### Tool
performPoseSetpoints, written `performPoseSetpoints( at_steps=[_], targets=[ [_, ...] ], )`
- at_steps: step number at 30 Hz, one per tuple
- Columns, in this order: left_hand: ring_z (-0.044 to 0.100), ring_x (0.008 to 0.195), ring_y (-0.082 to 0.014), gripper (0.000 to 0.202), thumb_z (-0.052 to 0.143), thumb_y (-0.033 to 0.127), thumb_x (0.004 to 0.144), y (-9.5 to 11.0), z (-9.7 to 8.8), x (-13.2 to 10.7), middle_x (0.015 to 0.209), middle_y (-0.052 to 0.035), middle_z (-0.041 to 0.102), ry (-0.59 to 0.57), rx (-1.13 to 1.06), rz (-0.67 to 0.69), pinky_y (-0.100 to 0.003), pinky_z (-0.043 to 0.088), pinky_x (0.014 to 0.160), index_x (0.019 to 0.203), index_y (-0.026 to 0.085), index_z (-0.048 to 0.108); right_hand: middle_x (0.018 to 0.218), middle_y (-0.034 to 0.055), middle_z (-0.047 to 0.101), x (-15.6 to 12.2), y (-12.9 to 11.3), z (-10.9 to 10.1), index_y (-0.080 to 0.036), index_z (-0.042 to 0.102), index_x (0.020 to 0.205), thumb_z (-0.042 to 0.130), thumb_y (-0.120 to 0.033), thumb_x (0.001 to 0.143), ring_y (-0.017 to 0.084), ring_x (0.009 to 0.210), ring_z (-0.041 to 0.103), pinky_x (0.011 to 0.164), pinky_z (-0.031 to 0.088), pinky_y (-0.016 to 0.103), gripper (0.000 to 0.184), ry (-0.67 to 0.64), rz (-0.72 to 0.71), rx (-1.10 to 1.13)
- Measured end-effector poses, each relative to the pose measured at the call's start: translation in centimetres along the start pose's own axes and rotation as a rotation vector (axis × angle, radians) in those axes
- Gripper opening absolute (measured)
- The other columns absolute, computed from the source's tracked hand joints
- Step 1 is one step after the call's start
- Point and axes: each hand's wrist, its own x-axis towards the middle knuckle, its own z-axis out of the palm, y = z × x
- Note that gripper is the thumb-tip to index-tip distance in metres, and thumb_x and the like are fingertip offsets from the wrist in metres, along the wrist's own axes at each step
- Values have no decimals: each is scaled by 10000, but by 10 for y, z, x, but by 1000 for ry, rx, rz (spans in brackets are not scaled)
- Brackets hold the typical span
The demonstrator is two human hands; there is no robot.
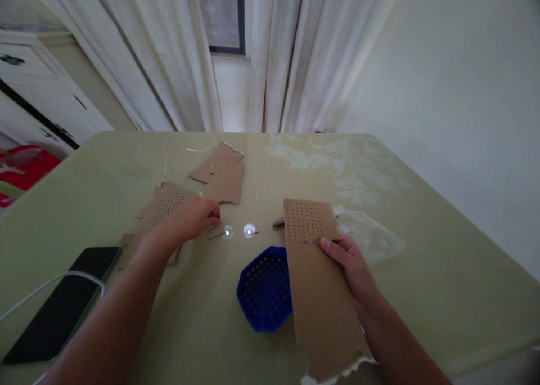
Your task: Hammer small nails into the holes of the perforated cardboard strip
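My right hand [348,261] grips the right edge of a long brown cardboard strip [314,283] with a grid of punched holes near its far end, held tilted above the table. My left hand [192,219] is stretched forward with its fingers pinched together next to a thin wire [216,236] on the table; whether it holds anything I cannot make out. Two small lit LEDs [228,232] [249,231] glow just right of that hand. A blue perforated plastic tray [264,289] lies partly under the strip.
Another perforated cardboard piece [166,205] lies under my left wrist, and torn cardboard scraps [221,174] lie further back. A black phone [63,303] with a white cable [46,286] sits at the left. A clear plastic bag [367,233] lies at the right. The green tablecloth [422,295] covers the table.
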Motion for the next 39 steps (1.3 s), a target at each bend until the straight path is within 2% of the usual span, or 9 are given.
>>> performPoseSetpoints(
  at_steps=[3, 5, 7, 10, 20, 26, 31, 35, 39],
  targets=[
    [775, 993, -285, 253, 630, 374, 1054, 38, -4, -15, 1098, -98, 854, 157, -73, 103, -391, 568, 909, 1099, 233, 834, 911, 87, 899, -2, 3, 0, -229, 884, 956, 1013, -417, 772, 274, 726, 833, 665, 664, 360, 292, -43, -34, 48],
    [767, 967, -241, 241, 676, 412, 1074, 71, -1, -27, 1108, -80, 839, 345, -342, 326, -335, 591, 857, 1144, 234, 821, 903, 75, 897, -4, 5, 2, -231, 885, 950, 1019, -406, 769, 253, 722, 829, 674, 661, 340, 286, -84, -47, 73],
    [764, 1017, -209, 157, 696, 330, 1079, 101, 6, -39, 1136, -67, 823, 372, -513, 595, -301, 602, 901, 1120, 234, 812, 923, 81, 899, -4, 6, 3, -219, 885, 967, 1028, -407, 755, 247, 734, 833, 685, 662, 331, 317, -125, -65, 90],
    [753, 1021, -179, 91, 716, 208, 1063, 125, 16, -47, 1100, -53, 812, 380, -597, 761, -261, 597, 908, 1036, 226, 801, 939, 96, 901, -3, 9, 3, -212, 873, 970, 1029, -444, 741, 258, 729, 836, 696, 672, 354, 361, -145, -109, 125],
    [731, 956, -167, 134, 697, 115, 1038, 129, 30, -47, 1005, -30, 794, 422, -666, 714, -248, 585, 855, 960, 222, 714, 878, 65, 895, -6, 1, 11, -222, 912, 962, 1019, -396, 765, 194, 691, 814, 670, 647, 266, 284, -177, -133, 116],
    [731, 954, -163, 115, 694, 149, 1050, 128, 32, -44, 1026, -19, 791, 391, -670, 664, -266, 590, 865, 973, 229, 723, 860, 74, 889, -1, 1, 10, -212, 899, 929, 1051, -428, 708, 201, 666, 798, 662, 644, 287, 344, -134, -112, 88],
    [702, 1033, -189, 252, 686, 203, 1070, 123, 15, -48, 1231, -47, 759, 659, -544, 500, -330, 569, 906, 1315, 259, 709, 830, 71, 878, 3, -1, 8, -209, 888, 895, 1074, -476, 654, 202, 631, 779, 629, 638, 295, 405, -32, -109, 77],
    [654, 1201, -256, 123, 721, 230, 1072, 132, 16, -60, 1287, -52, 778, 670, -311, 625, -435, 479, 1071, 1159, 279, 792, 836, 67, 873, -2, -3, 8, -208, 876, 884, 1068, -478, 666, 200, 634, 763, 603, 608, 283, 397, -18, -152, -1],
    [671, 1091, -219, 122, 717, 190, 1078, 149, 24, -70, 1177, -1, 836, 682, -317, 694, -402, 444, 997, 1005, 260, 785, 816, 61, 871, -2, -1, 7, -215, 879, 879, 1055, -477, 697, 196, 637, 756, 591, 584, 267, 365, -48, -169, -94]
  ],
)
